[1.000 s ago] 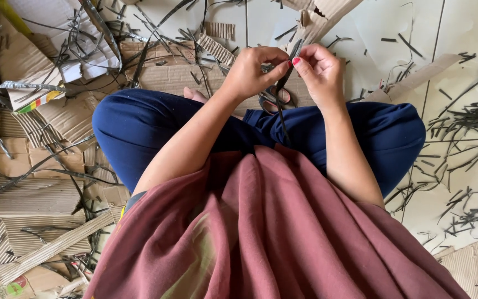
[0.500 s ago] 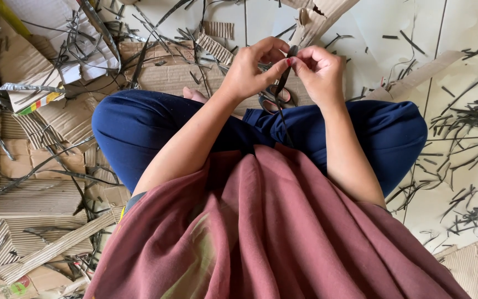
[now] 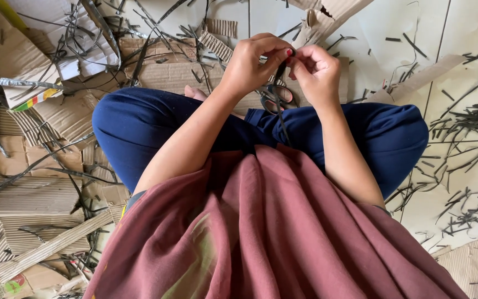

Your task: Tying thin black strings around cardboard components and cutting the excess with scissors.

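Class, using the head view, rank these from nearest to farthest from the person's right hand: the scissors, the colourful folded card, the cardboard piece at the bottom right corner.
1. Scissors: just below and left of the right hand, over the lap.
2. Cardboard piece: bottom right, on the tiles.
3. Colourful folded card: far left, among the cardboard scraps.

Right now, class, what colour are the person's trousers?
Dark blue trousers, clearest in the head view.

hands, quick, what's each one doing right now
left hand: closed, pinching the thin dark strip.
right hand: closed, pinching the same strip's top end.
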